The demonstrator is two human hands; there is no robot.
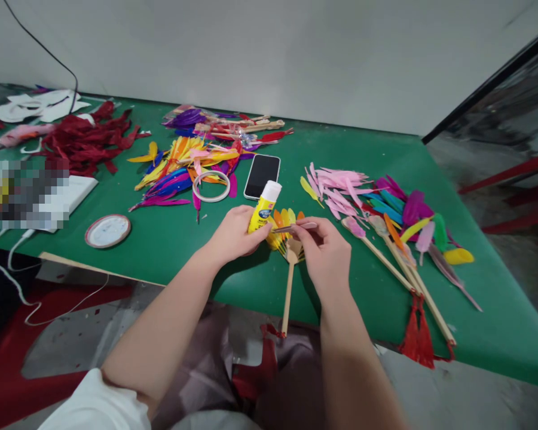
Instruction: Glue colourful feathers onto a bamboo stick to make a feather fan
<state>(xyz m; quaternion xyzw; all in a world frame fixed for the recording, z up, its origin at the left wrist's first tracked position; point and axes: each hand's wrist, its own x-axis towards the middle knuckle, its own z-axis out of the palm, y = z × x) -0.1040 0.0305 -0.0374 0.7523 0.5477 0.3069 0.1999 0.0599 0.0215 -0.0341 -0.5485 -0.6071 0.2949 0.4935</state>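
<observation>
My left hand [235, 237] is closed round a yellow glue bottle [260, 218] with a white cap, which leans to the right. In my right hand [327, 254] I pinch slim tweezers [305, 226], their tip pointing left towards my left thumb. Between and below both hands lies a feather fan [291, 255] with a pale wooden handle. Yellow and orange feathers [287, 218] spread from its head, partly hidden by my fingers. The handle reaches over the table's near edge, where a red cord hangs.
A phone [262, 174], a tape roll [211, 186] and a round lid [107, 230] lie on the green table [174, 248]. Pink feathers [338, 185] and wooden sticks with red tassels [416, 328] are at right. Bundled colourful feathers [183, 156] and dark red strips [87, 140] lie left.
</observation>
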